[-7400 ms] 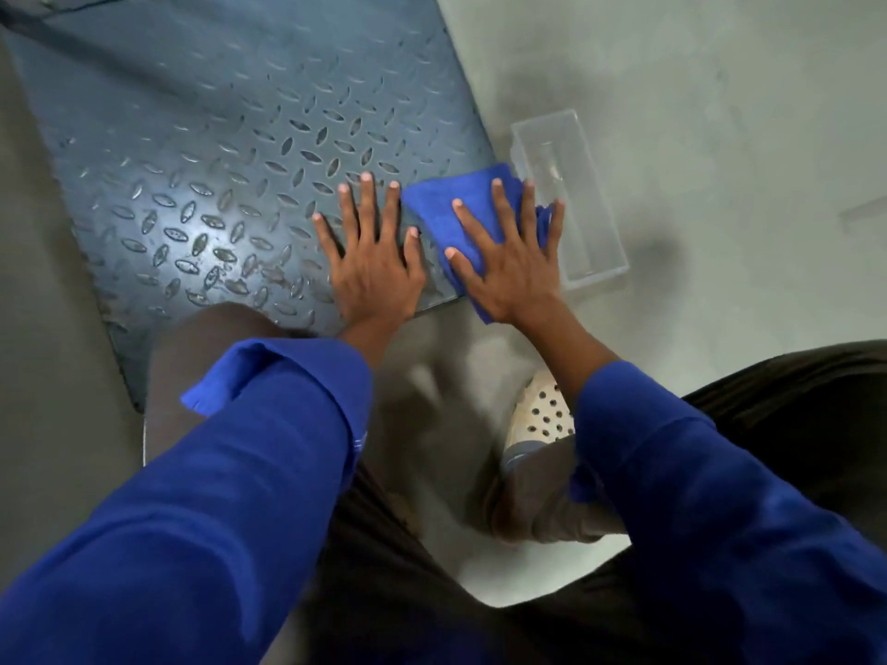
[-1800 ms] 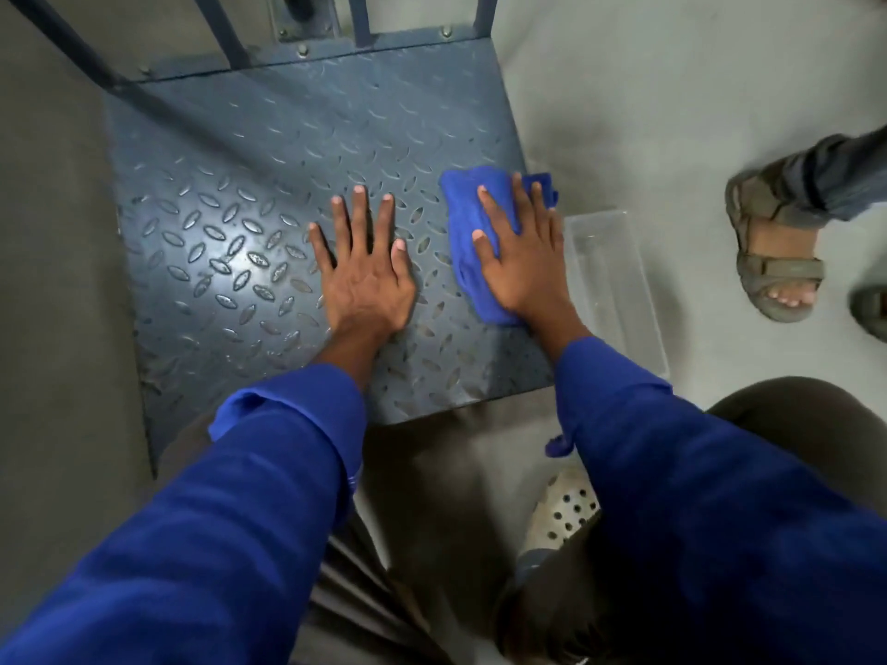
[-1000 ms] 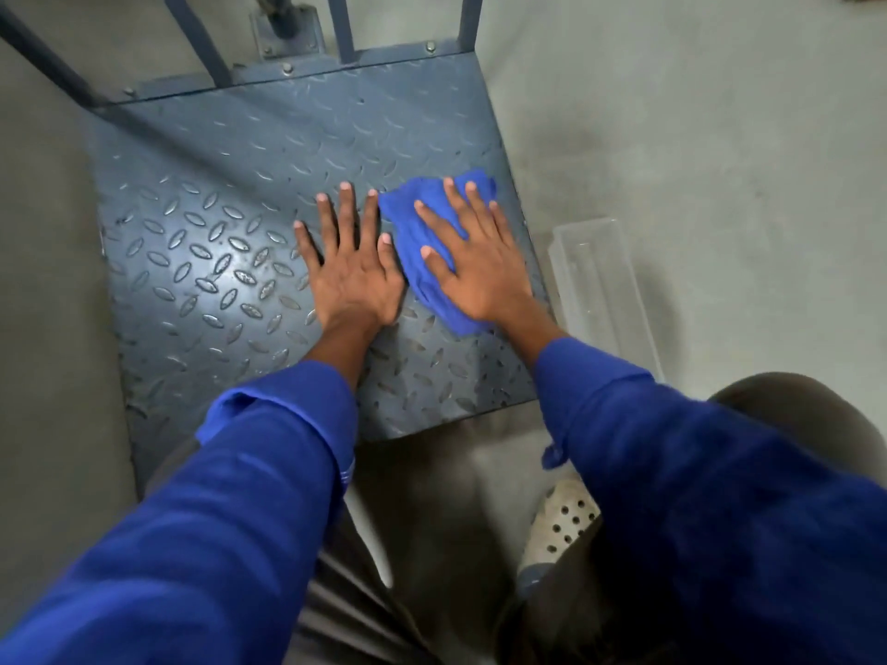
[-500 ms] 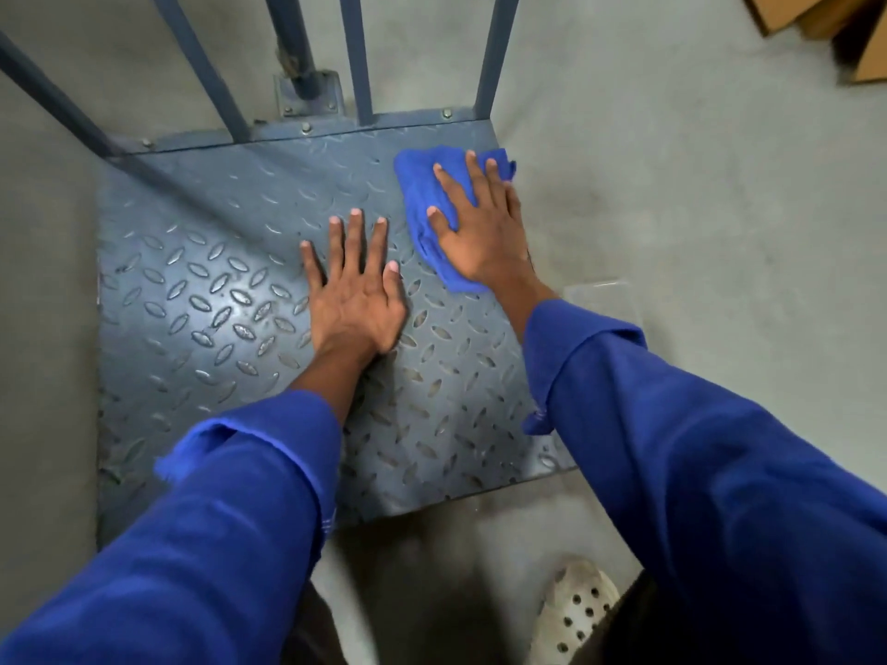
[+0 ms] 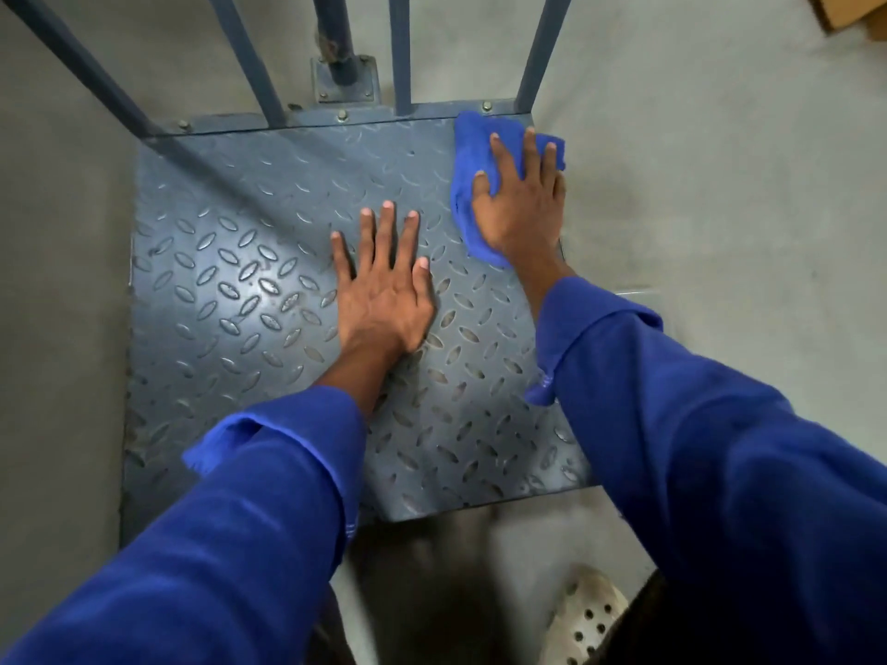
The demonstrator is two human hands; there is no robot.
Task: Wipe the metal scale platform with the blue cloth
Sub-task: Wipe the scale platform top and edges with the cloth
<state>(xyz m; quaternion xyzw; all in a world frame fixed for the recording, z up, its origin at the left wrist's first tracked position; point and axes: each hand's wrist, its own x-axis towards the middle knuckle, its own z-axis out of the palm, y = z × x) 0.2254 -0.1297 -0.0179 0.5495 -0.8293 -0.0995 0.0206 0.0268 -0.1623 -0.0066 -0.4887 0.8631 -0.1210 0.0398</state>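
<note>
The metal scale platform [image 5: 230, 300] is a dark grey plate with a raised diamond tread, lying on the floor below me. The blue cloth [image 5: 473, 151] sits crumpled at the platform's far right corner, its edge hanging slightly over the right side. My right hand [image 5: 521, 208] presses flat on the cloth with fingers spread. My left hand [image 5: 381, 290] rests palm down on the bare plate near the middle, fingers apart, holding nothing.
Blue-grey metal bars [image 5: 401, 50] and a bolted post [image 5: 341, 55] rise from the platform's far edge. Grey concrete floor surrounds it. A clear plastic container's corner [image 5: 636, 291] shows behind my right sleeve. A white perforated shoe [image 5: 583, 621] is at the bottom; cardboard [image 5: 845, 12] at the top right.
My right hand has pushed the cloth farther away and to the right, into the platform's far right corner. My left hand has stayed flat in the middle.
</note>
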